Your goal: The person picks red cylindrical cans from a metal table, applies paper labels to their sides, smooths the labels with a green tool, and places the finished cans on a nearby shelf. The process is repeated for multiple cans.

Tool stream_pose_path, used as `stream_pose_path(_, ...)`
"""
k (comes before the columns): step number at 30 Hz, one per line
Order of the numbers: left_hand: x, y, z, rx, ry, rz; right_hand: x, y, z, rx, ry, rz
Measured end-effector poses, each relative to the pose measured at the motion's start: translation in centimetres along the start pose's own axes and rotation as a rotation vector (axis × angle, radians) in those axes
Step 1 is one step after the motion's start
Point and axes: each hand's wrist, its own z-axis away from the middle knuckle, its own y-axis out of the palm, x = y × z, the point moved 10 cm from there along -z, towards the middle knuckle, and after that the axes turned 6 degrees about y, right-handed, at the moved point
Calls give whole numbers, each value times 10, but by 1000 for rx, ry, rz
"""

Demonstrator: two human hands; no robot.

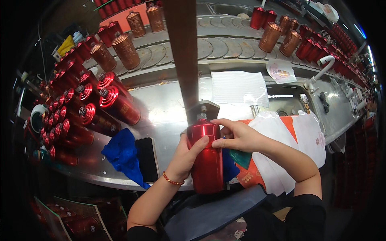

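Observation:
A glossy red bottle [207,170] with a narrow metal neck stands in front of me at the table's near edge. My left hand [185,156], with a beaded bracelet at the wrist, wraps its left side, the thumb lying across the front. At the bottle's right shoulder, my right hand [237,136] has its thumb and forefinger against the red surface; its other fingers curl and are partly hidden. Below that hand shows a green piece of material [241,158]; I cannot tell whether it is held. Some blue cloth [230,165] shows beside the bottle.
A dark post [183,52] rises just beyond the bottle. Many red bottles [120,106] crowd the left, near a blue cloth [122,152] and a phone [146,158]. White sheets [271,140] lie right, before a sink [281,90]. A plated conveyor [217,48] carries copper-coloured bottles [125,50] behind.

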Motion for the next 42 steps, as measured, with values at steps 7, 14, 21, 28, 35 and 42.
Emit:
stream_pose_path(7, -5, 8, -17, 5, 60, 88, -12, -15, 9, -58, -63, -188)
stream_pose_path(14, -13, 10, -18, -21, 88, -95, -109, -179, 29, -580, 240, 647)
stream_pose_path(21, -20, -4, -11, -132, 286, -134, -64, -125, -34, -394, 20, 1093)
stream_pose_path(28, -31, -23, 24, -271, 544, -374, -60, -105, -69, -229, 16, 1382)
stream_pose_path(35, -39, -31, 33, -284, 568, -364, -63, -99, -73, -200, 13, 1416)
stream_pose_path(42, -36, -34, 36, -273, 542, -298, -65, -146, -73, -314, 143, 958)
